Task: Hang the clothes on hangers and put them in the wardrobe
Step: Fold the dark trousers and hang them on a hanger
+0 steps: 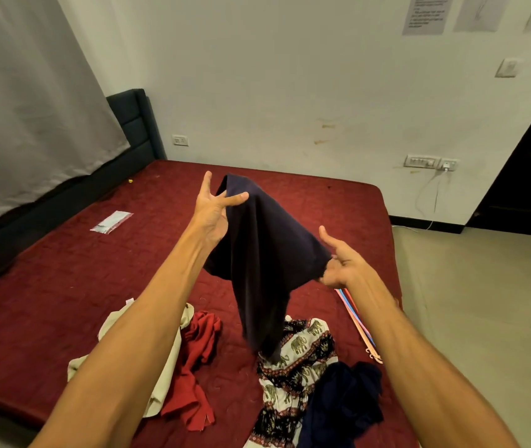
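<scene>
I hold a dark navy garment (261,253) up over the maroon bed (63,286), and its lower end hangs down onto the pile. My left hand (214,210) pinches its top edge between thumb and fingers, with one finger pointing up. My right hand (338,265) grips a lower corner, thumb raised. Beneath lie a beige garment (167,354), a red garment (197,360), an elephant-print garment (296,363) and another navy garment (345,409). A bundle of coloured hangers (359,321) lies along the bed's right edge, partly hidden behind my right forearm. No wardrobe is in view.
A small plastic packet (112,222) lies on the mattress at the left. A dark headboard (141,124) and a grey curtain (31,108) stand at the back left. A dark door (529,176) is at the right, with tiled floor (484,302) beside the bed.
</scene>
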